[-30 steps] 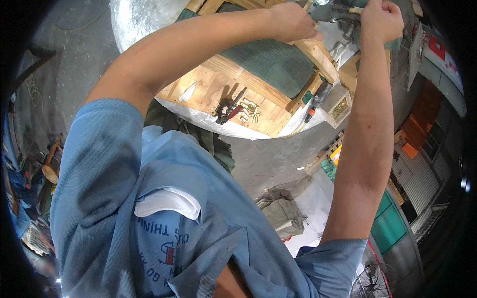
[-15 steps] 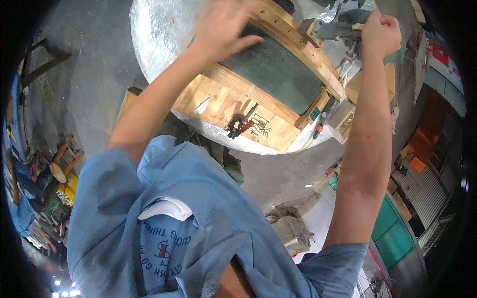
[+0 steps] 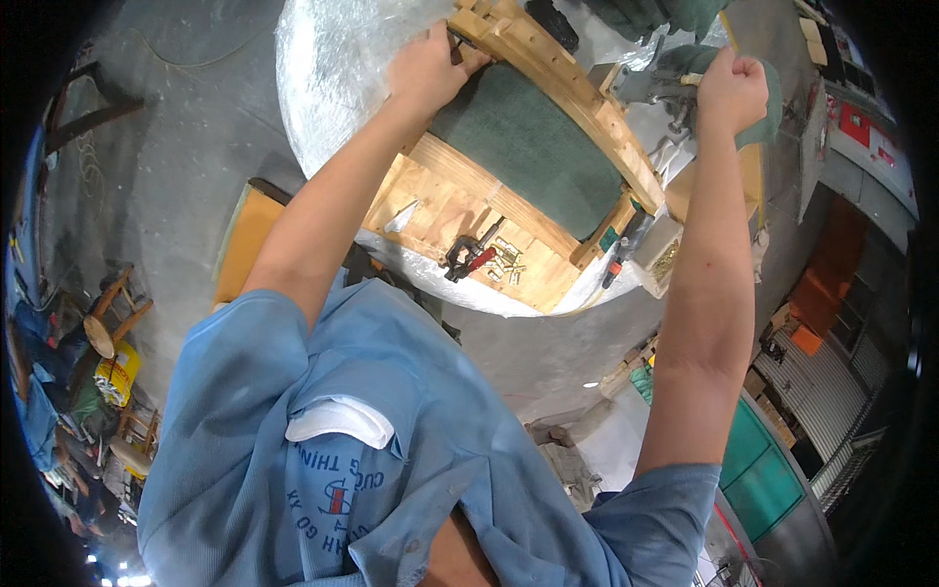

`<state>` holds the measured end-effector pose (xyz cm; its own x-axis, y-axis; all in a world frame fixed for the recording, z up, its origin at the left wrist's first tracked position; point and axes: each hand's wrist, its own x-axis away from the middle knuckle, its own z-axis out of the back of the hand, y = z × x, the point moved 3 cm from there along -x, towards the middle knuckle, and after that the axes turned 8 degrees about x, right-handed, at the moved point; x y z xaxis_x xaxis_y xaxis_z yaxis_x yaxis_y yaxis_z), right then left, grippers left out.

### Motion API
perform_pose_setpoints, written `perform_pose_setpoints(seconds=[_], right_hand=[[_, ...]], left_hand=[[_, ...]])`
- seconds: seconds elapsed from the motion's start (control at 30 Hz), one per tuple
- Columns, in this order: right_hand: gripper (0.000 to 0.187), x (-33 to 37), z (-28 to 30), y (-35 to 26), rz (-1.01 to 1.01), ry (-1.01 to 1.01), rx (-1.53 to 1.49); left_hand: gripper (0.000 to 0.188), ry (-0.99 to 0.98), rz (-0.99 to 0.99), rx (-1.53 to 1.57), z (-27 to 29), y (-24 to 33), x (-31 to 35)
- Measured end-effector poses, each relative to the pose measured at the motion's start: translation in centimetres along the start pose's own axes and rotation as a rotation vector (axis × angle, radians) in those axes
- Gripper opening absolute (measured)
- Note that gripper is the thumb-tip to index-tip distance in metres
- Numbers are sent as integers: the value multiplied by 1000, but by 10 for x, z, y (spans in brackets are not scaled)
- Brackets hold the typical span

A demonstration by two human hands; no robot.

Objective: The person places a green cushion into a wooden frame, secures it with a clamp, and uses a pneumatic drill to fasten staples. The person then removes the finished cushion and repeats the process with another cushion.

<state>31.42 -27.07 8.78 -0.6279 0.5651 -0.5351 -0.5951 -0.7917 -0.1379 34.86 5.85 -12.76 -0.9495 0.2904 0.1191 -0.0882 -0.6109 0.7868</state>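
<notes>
My left hand [image 3: 423, 73] closes round the far left end of a wooden frame [image 3: 572, 83], its thumb by a small dark part there. Inside the frame lies a dark green padded panel [image 3: 533, 147]. To the right, my right hand [image 3: 734, 96] is a fist beside a grey metal tool [image 3: 646, 86]. A pale piece sticks out by the knuckles, and what the fingers grip is mostly hidden. On the plywood nearer to me lie a black and red hand tool [image 3: 471, 256] and several brass-coloured metal pieces [image 3: 507, 262].
The work stands on a round table wrapped in clear film [image 3: 318, 88]. An orange and black tool [image 3: 614, 269] and a box of small brass-coloured parts [image 3: 663, 256] sit at its right edge. An orange board [image 3: 243, 240] leans at left. Green cloth [image 3: 665, 15] lies at the far side.
My left hand has come down from a blurred, spread pose above the frame onto its far left end. My right fist keeps its place by the grey tool; the view has shifted slightly.
</notes>
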Motion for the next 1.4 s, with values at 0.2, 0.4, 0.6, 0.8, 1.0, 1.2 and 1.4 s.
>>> perform_pose_setpoints(seconds=[0.2,0.4,0.6,0.8,1.0,1.2,1.4], right_hand=[[28,1,0,-6,-20,10,-29],[31,-1,1,0,-21,-103,20],[36,-28,-19,24,-54,-434,-252],[36,-54,-44,24,-68,-506,-344],[37,-57,-104,54,-224,-502,-331],[37,-35,-122,41,-323,-240,-287],[34,-24,-110,31,-849,-645,-655]], left_hand=[[78,122,-133,202,4,-1,3],[63,52,-30,247,25,20,10],[79,106,-86,115,7,5,4],[73,86,-6,62,6,1,-1],[72,26,-9,75,4,4,0],[72,60,34,12,9,5,4],[81,-27,88,-13,17,17,3]])
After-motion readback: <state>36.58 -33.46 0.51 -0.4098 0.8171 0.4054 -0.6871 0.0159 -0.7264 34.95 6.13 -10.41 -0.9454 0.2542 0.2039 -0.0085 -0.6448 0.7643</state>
